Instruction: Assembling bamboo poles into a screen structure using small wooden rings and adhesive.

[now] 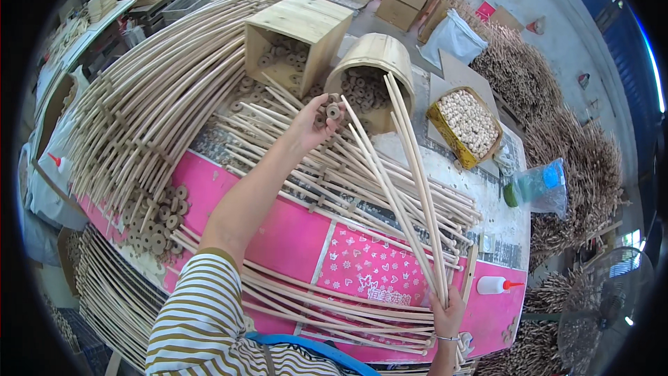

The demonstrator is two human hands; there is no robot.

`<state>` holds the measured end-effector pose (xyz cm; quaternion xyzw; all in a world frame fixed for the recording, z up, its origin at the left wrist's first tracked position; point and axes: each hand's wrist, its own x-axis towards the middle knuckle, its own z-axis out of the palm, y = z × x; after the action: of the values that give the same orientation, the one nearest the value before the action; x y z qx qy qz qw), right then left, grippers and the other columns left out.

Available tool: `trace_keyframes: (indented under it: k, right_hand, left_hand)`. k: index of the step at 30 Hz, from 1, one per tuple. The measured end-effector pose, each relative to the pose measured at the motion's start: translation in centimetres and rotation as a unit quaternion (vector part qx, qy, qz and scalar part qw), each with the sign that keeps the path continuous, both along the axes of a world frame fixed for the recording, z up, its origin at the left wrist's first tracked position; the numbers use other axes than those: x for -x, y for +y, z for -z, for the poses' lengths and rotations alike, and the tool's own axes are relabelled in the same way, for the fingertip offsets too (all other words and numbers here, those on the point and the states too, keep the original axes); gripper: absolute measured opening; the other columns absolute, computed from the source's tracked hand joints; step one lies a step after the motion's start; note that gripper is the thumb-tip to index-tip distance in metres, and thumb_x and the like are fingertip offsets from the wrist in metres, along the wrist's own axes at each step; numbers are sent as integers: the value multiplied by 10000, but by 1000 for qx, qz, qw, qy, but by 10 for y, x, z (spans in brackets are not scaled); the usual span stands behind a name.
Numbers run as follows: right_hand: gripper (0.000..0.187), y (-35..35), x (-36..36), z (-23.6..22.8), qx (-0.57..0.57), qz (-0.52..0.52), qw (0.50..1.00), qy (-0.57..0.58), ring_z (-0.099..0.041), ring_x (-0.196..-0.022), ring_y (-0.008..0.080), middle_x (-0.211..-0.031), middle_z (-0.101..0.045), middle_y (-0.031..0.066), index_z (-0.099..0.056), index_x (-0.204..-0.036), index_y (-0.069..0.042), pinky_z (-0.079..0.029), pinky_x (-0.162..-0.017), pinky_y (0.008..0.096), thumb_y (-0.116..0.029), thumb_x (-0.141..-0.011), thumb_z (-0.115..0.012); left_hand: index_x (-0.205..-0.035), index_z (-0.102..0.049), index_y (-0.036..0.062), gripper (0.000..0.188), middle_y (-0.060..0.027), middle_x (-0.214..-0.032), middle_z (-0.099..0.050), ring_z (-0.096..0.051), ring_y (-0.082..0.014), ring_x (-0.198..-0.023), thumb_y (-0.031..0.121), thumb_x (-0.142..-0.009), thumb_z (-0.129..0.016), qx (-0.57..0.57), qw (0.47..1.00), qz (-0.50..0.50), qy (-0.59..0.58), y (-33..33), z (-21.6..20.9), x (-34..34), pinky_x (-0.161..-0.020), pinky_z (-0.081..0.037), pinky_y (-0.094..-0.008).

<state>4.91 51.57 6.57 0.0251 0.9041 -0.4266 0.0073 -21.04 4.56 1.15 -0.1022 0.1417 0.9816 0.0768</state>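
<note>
My left hand (pixel 309 126) is closed around a few brown wooden discs with centre holes (pixel 333 111), above the middle of the table. At the lower right, my right hand (pixel 449 316) grips several long pale wooden sticks (pixel 422 188) near their lower ends. These sticks fan slightly apart as they rise; the tip of the leftmost one is close to the discs. Beyond my left hand, a wooden box (pixel 299 17) and a round wooden bucket (pixel 376 56) lie on their sides, with more discs spilling out of them.
Loose sticks cover the table's middle, and a large stack (pixel 149 90) rises at left. The pink tabletop (pixel 278 237) shows between them. To the right are a yellow tray (pixel 438 125) of small pale beads, a plastic bag (pixel 543 188), a white red-tipped glue bottle (pixel 491 285) and a fan (pixel 604 306).
</note>
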Motion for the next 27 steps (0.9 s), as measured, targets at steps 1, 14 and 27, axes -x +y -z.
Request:
trace_keyframes:
  k: [1,14,27]
  right_hand:
    - [205,-2,-2,1,-19,-6,1000,-3,-463,-615,84,-682,-537,13,-635,-977,8,-387,-541,280,-137,-884,-747]
    - [190,-27,-16,-11,-20,-41,999,20,-516,-594,86,-659,-555,26,-651,-997,3,-416,-530,272,-139,-897,-728]
    - [162,-56,-13,-13,-22,-49,998,42,-496,-589,100,-651,-549,20,-647,-952,-6,-405,-529,289,-124,-880,-733]
  left_hand:
    - [-1145,-607,-56,366,-170,-1049,-680,-696,-250,-878,281,-1021,-536,-13,1000,-13,15,-4,0,-9,-563,-614,-251]
    - [-1129,-640,-8,329,-137,-1045,-727,-690,-160,-758,282,-1039,-513,84,994,-71,2,-26,3,-84,-487,-559,-208]
    - [-1087,-643,103,225,-30,-893,-688,-682,-118,-732,309,-1000,-612,209,973,-94,-34,-34,5,-132,-478,-490,-201]
